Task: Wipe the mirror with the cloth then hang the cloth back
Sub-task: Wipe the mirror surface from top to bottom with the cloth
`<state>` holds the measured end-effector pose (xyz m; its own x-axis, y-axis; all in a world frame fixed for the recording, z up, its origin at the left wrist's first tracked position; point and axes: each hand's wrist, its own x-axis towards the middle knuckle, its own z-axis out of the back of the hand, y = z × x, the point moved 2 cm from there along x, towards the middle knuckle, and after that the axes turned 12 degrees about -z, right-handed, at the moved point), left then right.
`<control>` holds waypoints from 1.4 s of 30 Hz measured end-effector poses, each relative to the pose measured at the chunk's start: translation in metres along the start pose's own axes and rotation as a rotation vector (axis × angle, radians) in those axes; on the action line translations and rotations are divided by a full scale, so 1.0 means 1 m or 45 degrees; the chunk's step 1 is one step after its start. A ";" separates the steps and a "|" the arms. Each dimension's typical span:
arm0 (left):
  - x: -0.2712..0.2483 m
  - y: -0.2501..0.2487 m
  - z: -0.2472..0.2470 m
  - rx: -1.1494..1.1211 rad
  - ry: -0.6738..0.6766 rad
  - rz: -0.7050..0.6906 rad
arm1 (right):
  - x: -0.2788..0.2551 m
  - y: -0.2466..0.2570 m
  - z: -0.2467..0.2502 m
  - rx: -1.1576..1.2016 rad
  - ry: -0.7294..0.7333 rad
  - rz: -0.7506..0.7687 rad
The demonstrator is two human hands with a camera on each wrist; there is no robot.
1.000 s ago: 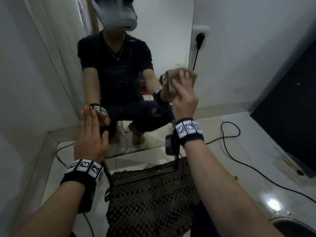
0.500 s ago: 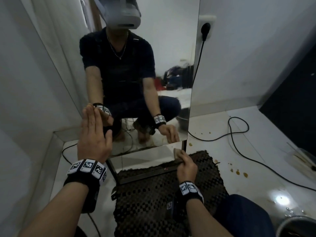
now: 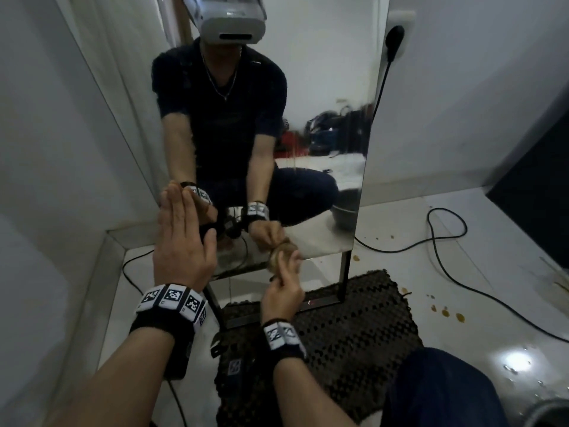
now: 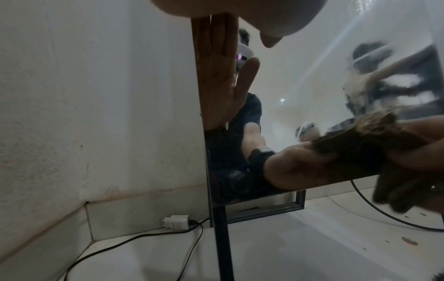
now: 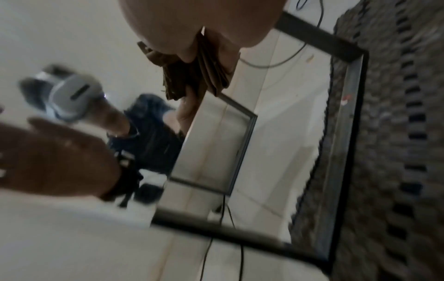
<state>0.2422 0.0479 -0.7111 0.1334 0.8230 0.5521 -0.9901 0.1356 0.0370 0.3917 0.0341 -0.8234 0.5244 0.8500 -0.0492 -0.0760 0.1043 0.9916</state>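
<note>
A tall standing mirror [image 3: 326, 97] on a dark metal frame leans in the corner. My left hand [image 3: 181, 232] lies flat with straight fingers against the glass near its left edge. My right hand [image 3: 284, 285] grips a bunched brown cloth [image 3: 278, 257] and holds it against the mirror's bottom edge, near the middle. In the right wrist view the cloth [image 5: 192, 76] is folded between thumb and fingers [image 5: 224, 55]. The left wrist view shows the mirror [image 4: 300, 79] smeared at its right side.
A black woven mat [image 3: 354, 331] lies under the mirror's frame [image 3: 343, 278]. A black cable [image 3: 446, 241] runs over the white floor from a wall socket [image 3: 397, 32]. A white charger [image 4: 176, 222] sits by the left wall. Brown stains [image 3: 446, 312] and a metal basin [image 3: 551, 414] are at the right.
My right hand carried the cloth from the mirror's right edge high up down to the bottom right corner, then left along the bottom edge. The left hand stayed flat on the glass.
</note>
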 end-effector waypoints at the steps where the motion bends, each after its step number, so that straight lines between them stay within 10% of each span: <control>1: -0.001 0.002 0.000 0.012 0.009 -0.010 | -0.014 -0.005 -0.010 -0.040 0.064 0.016; 8: -0.004 0.005 0.007 -0.032 0.017 -0.052 | -0.062 -0.007 -0.022 -0.163 0.637 0.202; 14: -0.005 0.003 0.012 -0.075 0.046 -0.016 | 0.007 0.051 0.040 0.125 0.047 0.128; 23: -0.004 0.002 0.012 -0.078 0.064 -0.013 | 0.135 0.181 0.076 -0.084 -0.216 0.939; 27: -0.001 -0.002 0.009 -0.037 0.077 0.004 | 0.125 0.116 0.074 -0.250 -0.118 0.842; 36: -0.004 0.002 0.006 -0.026 0.072 -0.003 | 0.089 -0.056 0.115 -0.737 0.232 -0.061; 42: -0.002 0.000 0.010 -0.001 0.082 0.016 | 0.065 0.054 0.093 -0.176 0.093 0.356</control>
<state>0.2414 0.0411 -0.7035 0.1238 0.8583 0.4979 -0.9916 0.1256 0.0301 0.5011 0.0469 -0.7623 0.4047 0.8901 0.2097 -0.3257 -0.0740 0.9426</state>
